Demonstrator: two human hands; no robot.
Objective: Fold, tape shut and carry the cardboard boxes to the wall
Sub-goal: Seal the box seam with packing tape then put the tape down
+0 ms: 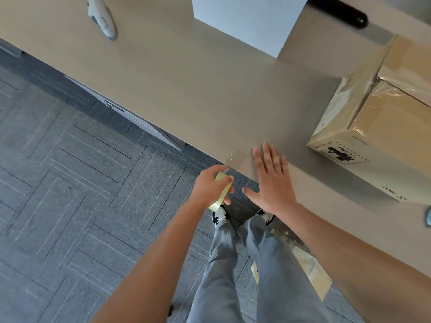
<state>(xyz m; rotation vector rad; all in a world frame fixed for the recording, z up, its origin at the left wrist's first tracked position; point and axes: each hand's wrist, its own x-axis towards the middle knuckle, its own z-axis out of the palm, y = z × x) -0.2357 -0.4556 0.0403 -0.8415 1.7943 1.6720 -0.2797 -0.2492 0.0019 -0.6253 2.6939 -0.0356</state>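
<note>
A person stands at the near edge of a beige counter [186, 94], which runs diagonally from upper left to lower right, w/ grey patterned carpet [70, 183] open to the left. Left hand [211, 186] hangs just off the counter edge over the carpet, its grip curled round a roll of pale yellow-green tape [221, 190]. Right hand [271, 183] is spread flat, fingers straight, holding nothing, palm down over the counter's edge; can't tell if it touches the surface. A wide bare stretch of counter lies betw. the hands and a white block [247, 19] at the far side. The cardboard box [384, 117] sits on the counter at right, well apart from both hands, its near corner close to the counter edge. Its top flaps are closed, w/ glossy clear tape along the seam and down the side; a black-printed label and small logo show on the near face. A grey-white handheld device [102, 17] lies at far left, a black object [338, 12] at top right.
</note>
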